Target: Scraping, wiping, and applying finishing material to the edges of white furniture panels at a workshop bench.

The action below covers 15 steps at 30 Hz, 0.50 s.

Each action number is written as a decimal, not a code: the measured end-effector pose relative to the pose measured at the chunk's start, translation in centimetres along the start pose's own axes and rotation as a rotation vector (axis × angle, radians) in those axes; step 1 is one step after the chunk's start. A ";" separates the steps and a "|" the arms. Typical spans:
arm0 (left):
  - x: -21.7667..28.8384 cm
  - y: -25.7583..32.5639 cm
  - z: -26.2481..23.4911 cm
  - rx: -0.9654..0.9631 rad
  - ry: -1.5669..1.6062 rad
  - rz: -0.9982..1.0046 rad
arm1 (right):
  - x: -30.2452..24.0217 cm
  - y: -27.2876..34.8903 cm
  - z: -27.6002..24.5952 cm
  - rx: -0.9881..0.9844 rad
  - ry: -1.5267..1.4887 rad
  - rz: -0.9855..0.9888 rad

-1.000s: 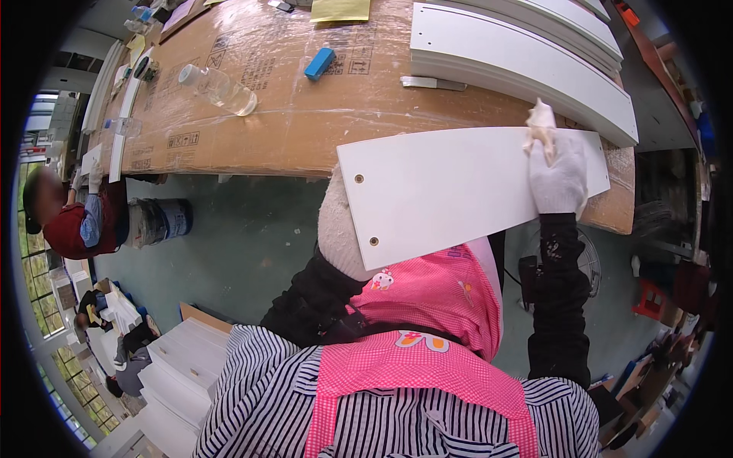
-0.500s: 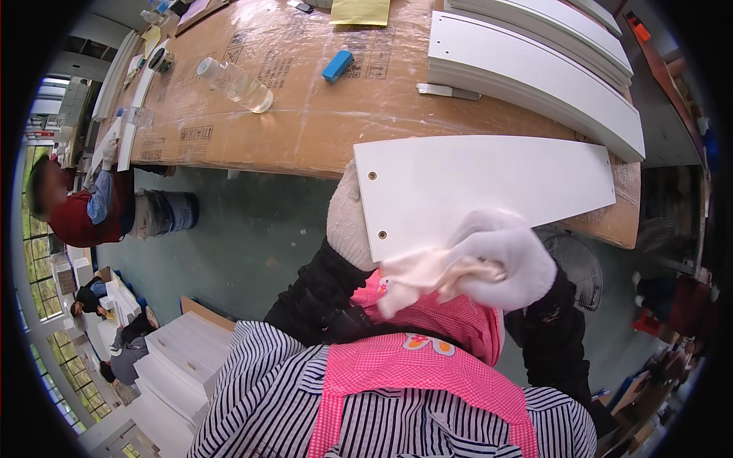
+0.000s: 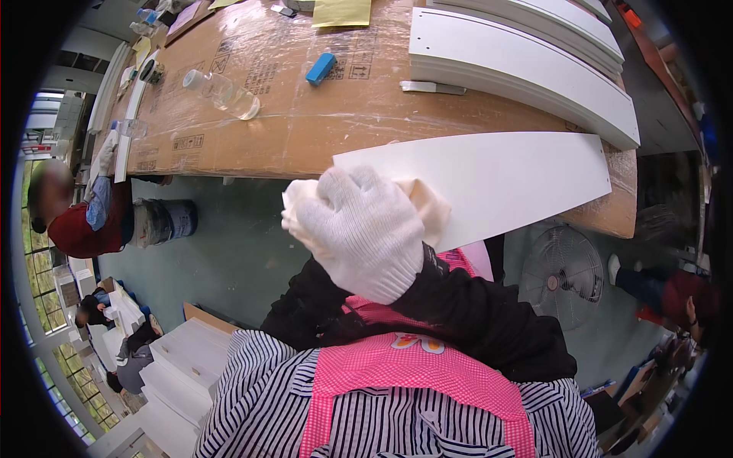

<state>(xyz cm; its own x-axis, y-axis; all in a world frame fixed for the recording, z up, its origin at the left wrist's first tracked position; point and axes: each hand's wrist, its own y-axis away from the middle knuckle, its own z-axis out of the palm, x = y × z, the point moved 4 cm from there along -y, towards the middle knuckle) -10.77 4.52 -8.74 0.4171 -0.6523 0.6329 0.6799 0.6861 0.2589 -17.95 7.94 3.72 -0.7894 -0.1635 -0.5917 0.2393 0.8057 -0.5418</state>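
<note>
Cloth (image 3: 429,210), cream and crumpled, is bunched beneath the gloved right hand (image 3: 359,225), whose fingers are curled down over it in a closed grip at the near-left end of a long white board (image 3: 527,179). Taking that hand as the centre of the dial, the board stretches away towards half past two, tapering, its far end over the near edge of a brown, film-wrapped table (image 3: 343,114). The left hand is covered by the right one and the fabric, so I cannot tell how far open it is or what it has hold of; only its black sleeve (image 3: 305,294) shows plainly, towards seven o'clock. On the table, a clear bottle (image 3: 221,95) lies on its side at half past ten, a blue block (image 3: 321,69) sits near half past eleven, a yellow sheet (image 3: 341,11) is at twelve, and stacked white panels (image 3: 527,69) fill half past one. Beyond the table's near edge, a fan (image 3: 561,278) stands at half past three, a co-worker in a dark red vest (image 3: 88,225) is at nine beside a bucket (image 3: 179,217), and more white panels (image 3: 172,374) are piled near eight.
</note>
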 end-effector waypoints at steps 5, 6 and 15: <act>1.3 -1.0 1.1 -0.259 0.499 -0.275 | 7.6 7.3 -5.8 -0.138 0.095 0.190; 1.3 -1.0 0.7 -0.071 0.406 -0.281 | 11.9 8.1 -8.3 -0.026 0.222 0.258; 0.0 0.6 0.2 0.025 0.440 -0.282 | 24.5 7.7 -15.2 0.112 0.686 0.652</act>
<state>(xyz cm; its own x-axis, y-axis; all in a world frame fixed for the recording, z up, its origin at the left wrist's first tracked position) -10.48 5.01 -8.46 0.4376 -0.8827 0.1713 0.7898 0.4684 0.3960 -44.06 18.76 -5.89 -0.6326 0.6971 -0.3374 0.7741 0.5555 -0.3038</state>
